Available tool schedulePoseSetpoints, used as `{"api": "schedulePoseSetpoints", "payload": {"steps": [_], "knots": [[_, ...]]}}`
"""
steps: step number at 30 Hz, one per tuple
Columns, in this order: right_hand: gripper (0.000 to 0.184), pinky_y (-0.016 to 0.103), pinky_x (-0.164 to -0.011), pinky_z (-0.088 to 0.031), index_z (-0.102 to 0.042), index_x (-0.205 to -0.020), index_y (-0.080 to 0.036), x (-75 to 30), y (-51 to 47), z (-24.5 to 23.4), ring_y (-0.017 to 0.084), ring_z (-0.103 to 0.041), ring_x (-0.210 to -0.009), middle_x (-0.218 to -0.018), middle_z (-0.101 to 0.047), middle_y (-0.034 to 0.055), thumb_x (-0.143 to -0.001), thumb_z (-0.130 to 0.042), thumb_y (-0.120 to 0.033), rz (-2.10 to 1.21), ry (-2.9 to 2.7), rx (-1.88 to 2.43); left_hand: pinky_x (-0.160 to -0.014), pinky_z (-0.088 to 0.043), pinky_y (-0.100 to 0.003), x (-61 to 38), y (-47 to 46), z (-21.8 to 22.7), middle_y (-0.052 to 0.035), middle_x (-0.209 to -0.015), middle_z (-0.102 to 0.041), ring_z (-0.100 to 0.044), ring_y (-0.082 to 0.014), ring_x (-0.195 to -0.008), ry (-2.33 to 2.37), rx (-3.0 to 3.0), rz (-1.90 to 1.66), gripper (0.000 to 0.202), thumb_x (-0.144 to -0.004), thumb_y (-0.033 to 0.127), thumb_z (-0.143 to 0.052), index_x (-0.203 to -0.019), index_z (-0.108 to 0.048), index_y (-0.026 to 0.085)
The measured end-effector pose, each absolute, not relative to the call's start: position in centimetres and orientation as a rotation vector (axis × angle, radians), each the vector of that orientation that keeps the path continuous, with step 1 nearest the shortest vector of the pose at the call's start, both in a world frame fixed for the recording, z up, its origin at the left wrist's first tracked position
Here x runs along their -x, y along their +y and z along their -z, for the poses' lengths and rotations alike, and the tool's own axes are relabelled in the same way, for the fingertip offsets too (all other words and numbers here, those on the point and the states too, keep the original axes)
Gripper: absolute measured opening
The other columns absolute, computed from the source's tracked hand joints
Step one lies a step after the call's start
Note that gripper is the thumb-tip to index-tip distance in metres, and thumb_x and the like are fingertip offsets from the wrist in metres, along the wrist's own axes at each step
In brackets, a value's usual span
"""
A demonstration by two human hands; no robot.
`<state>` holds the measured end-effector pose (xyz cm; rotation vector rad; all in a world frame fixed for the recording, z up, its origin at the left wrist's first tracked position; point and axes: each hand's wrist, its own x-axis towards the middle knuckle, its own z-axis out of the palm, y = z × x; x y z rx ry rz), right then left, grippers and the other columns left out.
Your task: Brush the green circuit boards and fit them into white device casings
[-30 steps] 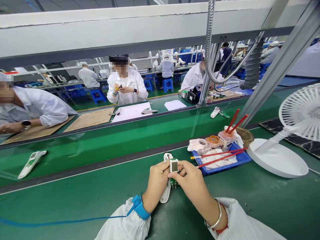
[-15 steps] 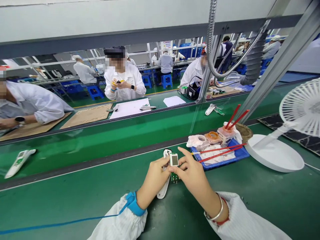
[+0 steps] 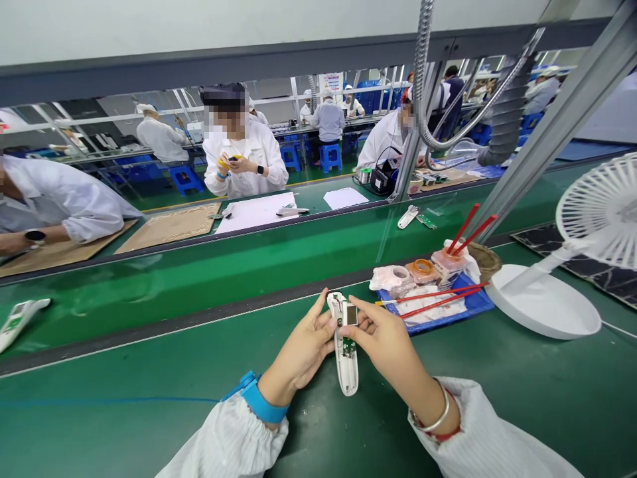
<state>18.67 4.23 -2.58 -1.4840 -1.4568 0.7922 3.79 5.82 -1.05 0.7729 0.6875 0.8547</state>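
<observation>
My left hand (image 3: pixel 302 346) is closed around the upper left side of a long white plastic housing half (image 3: pixel 348 380), its open inner side facing up. Between the thumb and fingers of my right hand (image 3: pixel 385 328) is a green circuit board (image 3: pixel 349 346) with a small square display (image 3: pixel 352 315) in a white frame. The board lies over the middle of the housing, slightly to its right; whether it is seated there I cannot tell. Red wire shows near the housing's top end. My fingers hide parts of both pieces.
Beyond my hands, a blue tray (image 3: pixel 440 324) holds a white cloth, jars and red-handled brushes (image 3: pixel 442 304). A white fan (image 3: pixel 547 309) stands at right. Along the green belt lie an open white device (image 3: pixel 18 322) and another housing (image 3: pixel 409 217). Co-workers sit across the line.
The housing has come up off the table into my left hand and turned more upright. The board, in my right hand, is now over its inner side.
</observation>
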Motion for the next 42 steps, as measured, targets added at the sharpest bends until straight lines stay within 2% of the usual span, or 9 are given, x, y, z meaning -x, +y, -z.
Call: {"api": "schedulePoseSetpoints", "payload": {"steps": [4, 19, 22, 25, 30, 34, 36, 39, 42], "knots": [[0.044, 0.029, -0.059, -0.048, -0.062, -0.115, -0.020, -18.5, 4.1, 2.6, 0.014, -0.053, -0.060, -0.070, -0.056, -0.0007, -0.072, -0.067, -0.024, -0.674, -1.508, 1.484, -0.084, -0.046, -0.032, -3.7, 6.0, 1.3, -0.0108, -0.128, -0.056, -0.059, -0.0208, -0.104, 0.659, -0.763, -0.856, 0.076, -0.081, 0.022, -0.063, -0.143, -0.020, 0.032], [0.039, 0.029, -0.058, -0.049, -0.060, -0.118, -0.019, -18.0, 3.9, 2.7, 0.015, -0.052, -0.061, -0.070, -0.056, 0.0008, -0.079, -0.062, -0.025, -0.473, -1.611, 1.470, -0.086, -0.047, -0.032, -3.6, 6.0, 1.1, -0.0090, -0.126, -0.056, -0.059, -0.0195, -0.103, 0.659, -0.743, -0.855, 0.073, -0.081, 0.021, -0.062, -0.142, -0.023, 0.033], [0.038, 0.031, -0.061, -0.048, -0.060, -0.117, -0.018, -17.8, 3.9, 3.0, 0.017, -0.053, -0.064, -0.070, -0.056, 0.0017, -0.079, -0.062, -0.025, -0.374, -1.649, 1.461, -0.086, -0.046, -0.032, -3.7, 6.0, 1.3, -0.0078, -0.117, -0.061, -0.061, -0.0174, -0.097, 0.641, -0.725, -0.875, 0.076, -0.079, 0.019, -0.064, -0.142, -0.023, 0.032], [0.037, 0.033, -0.063, -0.048, -0.060, -0.116, -0.017, -17.7, 3.9, 3.3, 0.020, -0.054, -0.070, -0.073, -0.057, 0.0035, -0.080, -0.061, -0.025, -0.275, -1.698, 1.431, -0.079, -0.047, -0.027, -3.7, 5.9, 1.3, -0.0031, -0.091, -0.067, -0.061, -0.0122, -0.078, 0.629, -0.718, -0.878, 0.078, -0.078, 0.019, -0.065, -0.142, -0.024, 0.030], [0.035, 0.034, -0.066, -0.048, -0.057, -0.119, -0.017, -17.6, 3.5, 4.0, 0.020, -0.052, -0.072, -0.077, -0.058, 0.0049, -0.085, -0.056, -0.026, -0.190, -1.764, 1.349, -0.069, -0.045, -0.022, -3.8, 5.6, 0.9, 0.0014, -0.076, -0.062, -0.055, -0.0076, -0.064, 0.665, -0.729, -0.903, 0.071, -0.078, 0.025, -0.066, -0.139, -0.031, 0.026], [0.036, 0.037, -0.071, -0.048, -0.053, -0.124, -0.018, -17.4, 3.2, 4.6, 0.021, -0.051, -0.077, -0.081, -0.056, 0.0060, -0.088, -0.051, -0.021, -0.126, -1.836, 1.295, -0.061, -0.042, -0.020, -4.3, 5.3, 0.9, 0.0045, -0.063, -0.058, -0.053, -0.0077, -0.057, 0.759, -0.840, -0.948, 0.079, -0.072, 0.022, -0.071, -0.138, -0.028, 0.020], [0.038, 0.037, -0.072, -0.048, -0.052, -0.125, -0.020, -17.3, 3.2, 4.7, 0.021, -0.051, -0.078, -0.082, -0.056, 0.0059, -0.087, -0.052, -0.020, -0.120, -1.841, 1.272, -0.054, -0.039, -0.018, -4.7, 5.2, 0.9, 0.0061, -0.058, -0.056, -0.050, -0.0059, -0.050, 0.812, -0.868, -0.975, 0.077, -0.072, 0.023, -0.072, -0.136, -0.030, 0.017], [0.043, 0.037, -0.070, -0.049, -0.049, -0.125, -0.021, -17.2, 3.0, 4.4, 0.020, -0.052, -0.075, -0.082, -0.055, 0.0044, -0.083, -0.058, -0.025, -0.232, -1.711, 1.289, -0.052, -0.038, -0.017, -5.1, 5.0, 0.6, 0.0045, -0.060, -0.059, -0.050, -0.0059, -0.049, 0.825, -0.875, -1.012, 0.069, -0.073, 0.026, -0.070, -0.132, -0.035, 0.017], [0.056, 0.034, -0.064, -0.053, -0.044, -0.123, -0.020, -16.7, 2.6, 4.0, 0.018, -0.055, -0.072, -0.090, -0.054, 0.0053, -0.074, -0.067, -0.034, -0.488, -1.415, 1.358, -0.062, -0.046, -0.023, -5.3, 4.9, 0.1, -0.0024, -0.075, -0.067, -0.061, -0.0120, -0.062, 0.838, -0.846, -1.043, 0.070, -0.071, 0.029, -0.071, -0.131, -0.036, 0.017]]}}
